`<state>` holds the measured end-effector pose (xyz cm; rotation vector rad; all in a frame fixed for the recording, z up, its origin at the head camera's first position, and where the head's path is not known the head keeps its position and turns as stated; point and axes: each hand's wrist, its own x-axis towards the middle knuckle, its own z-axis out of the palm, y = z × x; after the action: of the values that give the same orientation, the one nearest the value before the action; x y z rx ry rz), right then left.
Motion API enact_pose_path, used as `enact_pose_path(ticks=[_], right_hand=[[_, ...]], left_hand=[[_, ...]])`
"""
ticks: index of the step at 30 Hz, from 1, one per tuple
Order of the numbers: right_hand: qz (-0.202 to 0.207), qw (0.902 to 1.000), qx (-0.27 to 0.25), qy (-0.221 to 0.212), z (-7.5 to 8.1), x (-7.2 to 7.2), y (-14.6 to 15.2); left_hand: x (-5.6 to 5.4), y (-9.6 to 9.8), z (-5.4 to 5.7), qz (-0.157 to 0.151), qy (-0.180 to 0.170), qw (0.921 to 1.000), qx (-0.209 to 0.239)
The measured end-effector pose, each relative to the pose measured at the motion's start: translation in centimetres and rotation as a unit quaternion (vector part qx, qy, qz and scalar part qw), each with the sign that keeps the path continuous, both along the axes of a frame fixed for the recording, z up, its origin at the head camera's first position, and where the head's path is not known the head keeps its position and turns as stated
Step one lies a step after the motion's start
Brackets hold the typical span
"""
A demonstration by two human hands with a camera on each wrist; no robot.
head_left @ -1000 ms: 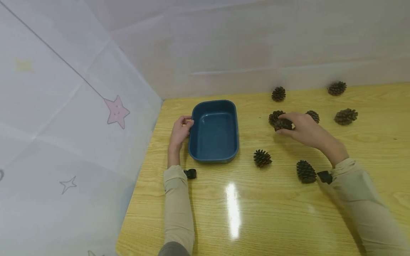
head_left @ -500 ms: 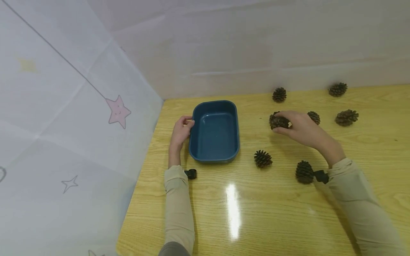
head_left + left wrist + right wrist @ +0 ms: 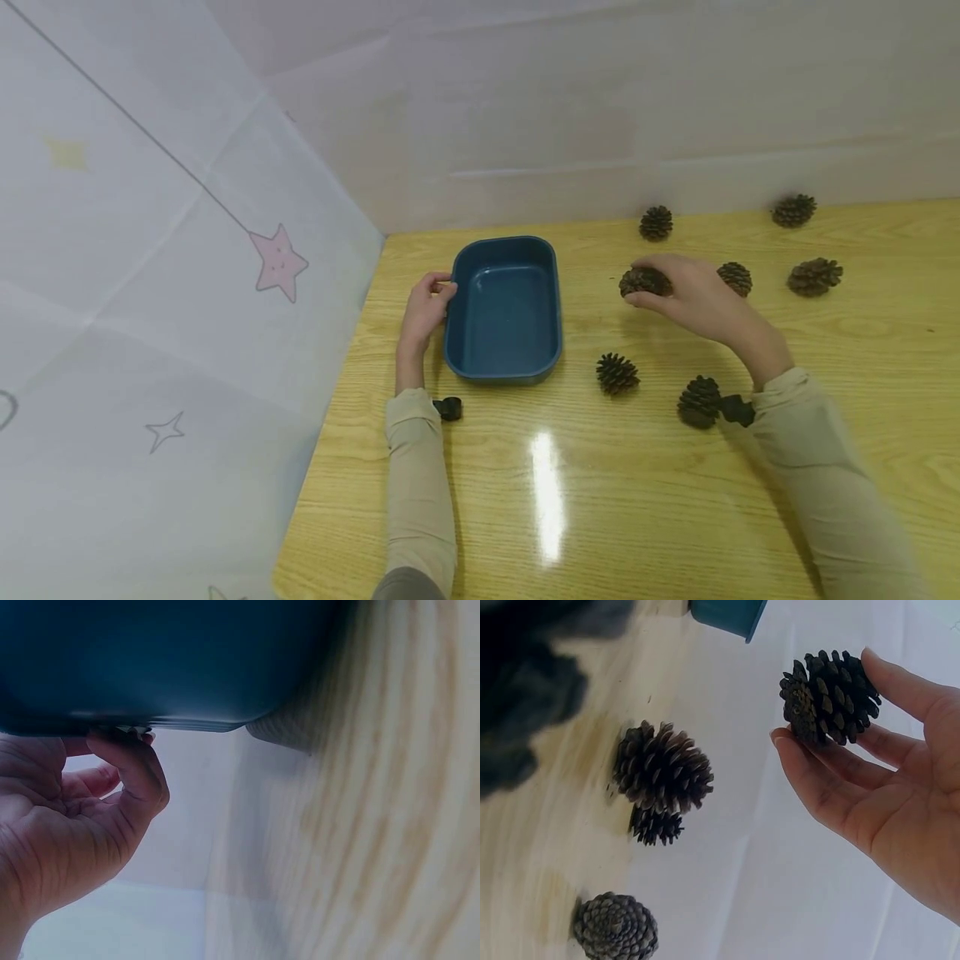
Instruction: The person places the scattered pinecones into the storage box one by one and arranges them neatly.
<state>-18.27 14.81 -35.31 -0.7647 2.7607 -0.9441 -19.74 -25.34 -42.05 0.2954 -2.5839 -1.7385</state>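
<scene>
A brown pine cone (image 3: 831, 697) is held between the thumb and fingers of my right hand (image 3: 701, 300). The right wrist view shows it raised off the table, with another pine cone (image 3: 664, 769) lying below; in the head view that lower one is mostly hidden. My left hand (image 3: 425, 312) is at the left side of a deep blue rectangular bin (image 3: 504, 379), its bent fingers and thumb gripping the rim. The bin stands on the table with nothing inside.
On the wooden table (image 3: 480, 500), a pine cone (image 3: 617, 373) lies right of the bin and another (image 3: 699, 402) beside my right wrist. Several more, including one pine cone (image 3: 815, 277) at the right, lie farther back. Pale sheets (image 3: 525, 108) hang behind and at the left.
My right hand has shifted a little left with the pine cone, which now overlaps the one behind it. My left hand and the bin stay in place.
</scene>
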Motion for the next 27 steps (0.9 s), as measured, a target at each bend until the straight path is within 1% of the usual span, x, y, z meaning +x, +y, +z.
enact_pose_path(ticks=[8, 15, 23, 27], right_hand=[[0.004, 0.9999, -0.011, 0.007, 0.4, -0.1, -0.7], [0.011, 0.9996, -0.011, 0.023, 0.5, -0.3, -1.9], [0.017, 0.9994, -0.012, 0.028, 0.5, -0.5, -2.9], [0.021, 0.9994, -0.018, 0.020, 0.6, -0.5, -3.5]], left_hand=[[0.1, 0.1, 0.1, -0.002, 0.001, 1.0000, 0.004], [0.0, 0.1, 0.0, 0.000, 0.000, 1.0000, 0.008], [0.0, 0.1, -0.2, 0.001, -0.001, 0.9999, 0.015], [0.0, 0.0, -0.1, 0.000, 0.000, 0.9999, 0.016]])
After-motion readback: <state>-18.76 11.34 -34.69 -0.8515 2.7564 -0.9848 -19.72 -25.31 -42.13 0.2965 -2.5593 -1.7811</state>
